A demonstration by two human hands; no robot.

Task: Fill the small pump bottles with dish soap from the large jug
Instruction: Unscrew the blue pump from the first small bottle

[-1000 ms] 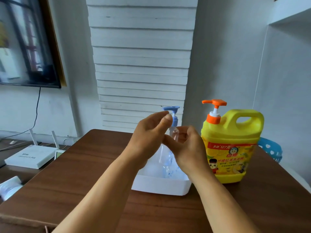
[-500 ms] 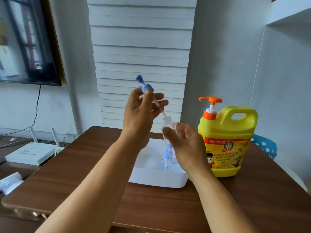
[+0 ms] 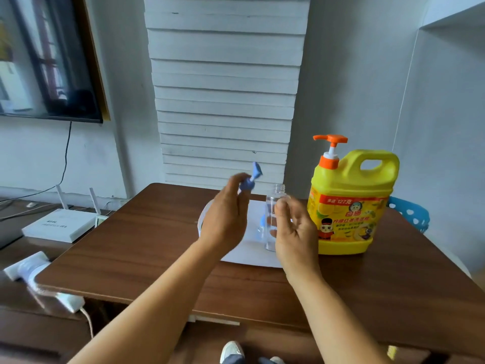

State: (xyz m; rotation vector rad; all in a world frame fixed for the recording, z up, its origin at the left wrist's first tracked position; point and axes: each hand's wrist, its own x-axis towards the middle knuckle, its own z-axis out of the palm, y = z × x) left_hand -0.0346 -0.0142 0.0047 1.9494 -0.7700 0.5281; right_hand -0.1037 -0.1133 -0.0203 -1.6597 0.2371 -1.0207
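A: Since half a second ago the left hand (image 3: 225, 219) has dropped from high above the table and carried the blue pump head (image 3: 250, 179) clear to the left; the dip tube no longer sits in the bottle's neck.

B: And the grip?

A: Left fingers are curled round the pump's collar, spout pointing up. The right hand (image 3: 294, 232) pinches the clear small bottle (image 3: 274, 206) between thumb and fingertips, holding it upright over the white tray (image 3: 249, 256), just left of the yellow jug (image 3: 349, 203).

B: So where does the job stand?

A: Early, I'd say. 1 bottle is uncapped and looks empty. The jug stands on the brown table (image 3: 147, 248) with its orange pump (image 3: 331, 151) untouched. Something blue lies in the tray behind the hands, perhaps another bottle, but I cannot tell.

B: What's left?

A: Likely all the filling: soap into this bottle, pump screwed back, then any others.
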